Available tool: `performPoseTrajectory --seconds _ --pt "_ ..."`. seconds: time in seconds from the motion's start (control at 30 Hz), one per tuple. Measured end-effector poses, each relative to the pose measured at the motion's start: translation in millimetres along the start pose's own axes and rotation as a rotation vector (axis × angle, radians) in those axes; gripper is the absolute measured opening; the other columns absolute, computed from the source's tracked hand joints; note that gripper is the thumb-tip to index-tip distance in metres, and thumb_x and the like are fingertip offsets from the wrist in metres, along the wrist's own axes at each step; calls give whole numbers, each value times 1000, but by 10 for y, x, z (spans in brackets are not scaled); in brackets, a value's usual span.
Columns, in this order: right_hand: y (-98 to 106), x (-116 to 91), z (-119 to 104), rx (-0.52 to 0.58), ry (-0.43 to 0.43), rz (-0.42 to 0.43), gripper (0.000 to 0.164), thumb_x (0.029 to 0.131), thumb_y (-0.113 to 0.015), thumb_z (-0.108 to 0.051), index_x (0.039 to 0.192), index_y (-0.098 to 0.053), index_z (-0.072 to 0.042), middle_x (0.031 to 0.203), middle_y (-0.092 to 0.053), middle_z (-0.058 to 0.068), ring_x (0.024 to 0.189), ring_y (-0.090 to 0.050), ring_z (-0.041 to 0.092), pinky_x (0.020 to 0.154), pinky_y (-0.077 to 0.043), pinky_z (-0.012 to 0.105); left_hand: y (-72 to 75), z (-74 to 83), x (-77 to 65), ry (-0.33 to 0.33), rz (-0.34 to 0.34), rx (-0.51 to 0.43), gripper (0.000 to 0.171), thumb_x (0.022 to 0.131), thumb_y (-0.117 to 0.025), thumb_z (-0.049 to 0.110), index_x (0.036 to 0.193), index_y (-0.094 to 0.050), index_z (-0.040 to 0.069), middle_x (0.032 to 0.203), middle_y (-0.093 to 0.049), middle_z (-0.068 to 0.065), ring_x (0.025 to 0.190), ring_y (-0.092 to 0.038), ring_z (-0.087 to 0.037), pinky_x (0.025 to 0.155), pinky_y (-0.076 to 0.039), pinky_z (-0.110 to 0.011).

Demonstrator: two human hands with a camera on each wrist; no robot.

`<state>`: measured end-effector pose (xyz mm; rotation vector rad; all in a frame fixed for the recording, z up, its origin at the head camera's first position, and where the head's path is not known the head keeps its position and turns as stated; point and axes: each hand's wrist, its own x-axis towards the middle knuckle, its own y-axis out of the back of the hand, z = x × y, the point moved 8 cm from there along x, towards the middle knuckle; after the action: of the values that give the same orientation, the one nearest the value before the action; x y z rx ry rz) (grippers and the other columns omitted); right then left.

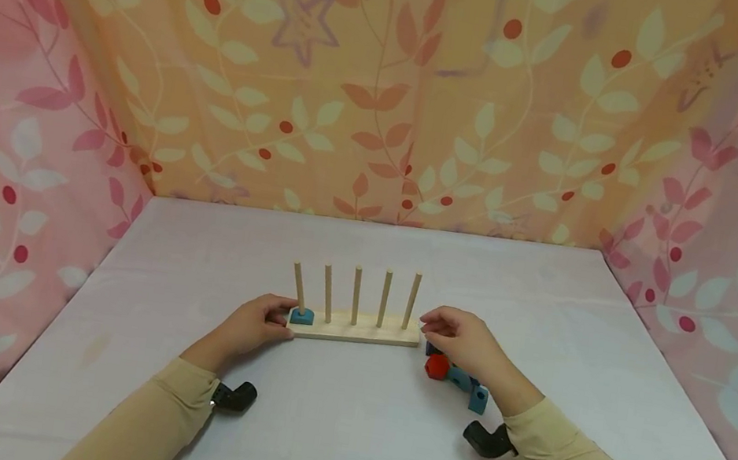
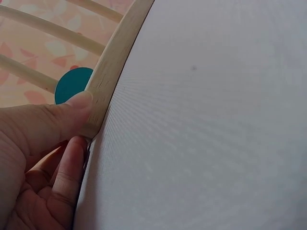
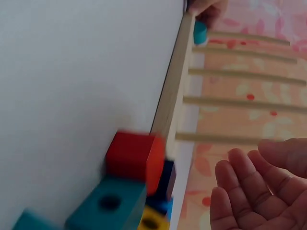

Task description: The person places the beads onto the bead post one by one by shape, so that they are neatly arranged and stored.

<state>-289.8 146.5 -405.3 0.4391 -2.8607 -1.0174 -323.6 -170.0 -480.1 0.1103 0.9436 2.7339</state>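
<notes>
A pale wooden peg board (image 1: 357, 331) with several upright pegs stands on the white cloth. One teal block (image 1: 302, 317) sits low on its leftmost peg. My left hand (image 1: 251, 324) grips the board's left end, and in the left wrist view the thumb (image 2: 79, 103) presses its front edge beside that block. Off the right end, my right hand (image 1: 465, 341) hovers with loosely bent fingers. Its palm (image 3: 268, 206) shows bare in the right wrist view. Below it lie loose blocks: a red one (image 1: 437, 367), a teal one with a hole (image 3: 108, 201), a dark blue one (image 3: 166, 179) and others, partly hidden.
White cloth (image 1: 339, 432) covers the table. Behind it hangs an orange leaf-patterned curtain (image 1: 387, 106), with pink patterned cloth (image 1: 12, 129) at the sides. Each wrist carries a black camera mount (image 1: 236, 397). A yellow block (image 3: 152, 221) lies among the loose pieces.
</notes>
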Motion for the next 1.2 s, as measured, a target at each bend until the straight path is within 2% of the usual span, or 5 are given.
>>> performPoseTrajectory --seconds 0.2,0.4,0.77,1.0,1.2 --pt "177 -153 253 -86 -90 -8 15 87 -62 -13 100 -65 -8 90 -64 4 82 -57 16 74 -50 32 -7 -13 3 5 5 -1 51 75 -75 16 123 -57 11 100 -56 -4 85 -52 -15 74 -42 -30" --pt "181 -287 419 -129 -149 -62 8 86 -64 -14 92 -66 -11 87 -62 0 80 -54 14 74 -49 32 -17 -29 0 23 2 -2 51 75 -75 17 123 -57 12 98 -55 -3 85 -51 -15 73 -41 -28" --pt "130 -344 516 -266 -149 -94 9 82 -65 -8 90 -70 -9 80 -60 -1 73 -52 13 68 -48 28 -15 -28 12 18 3 8 51 75 -75 17 123 -57 12 100 -55 -3 86 -51 -15 74 -41 -30" --pt "74 -367 492 -303 -103 -119 5 78 -70 -9 82 -67 -10 68 -53 -3 67 -47 13 60 -42 26 -11 -25 11 1 -1 20 51 76 -75 18 123 -57 12 102 -56 -3 86 -52 -15 75 -42 -29" --pt "69 -381 528 -327 -139 -128 7 75 -73 -12 78 -67 -13 62 -48 -3 64 -45 13 56 -37 26 -9 -19 -2 6 -6 29 53 76 -75 19 124 -56 12 103 -56 -3 87 -52 -15 75 -42 -28"
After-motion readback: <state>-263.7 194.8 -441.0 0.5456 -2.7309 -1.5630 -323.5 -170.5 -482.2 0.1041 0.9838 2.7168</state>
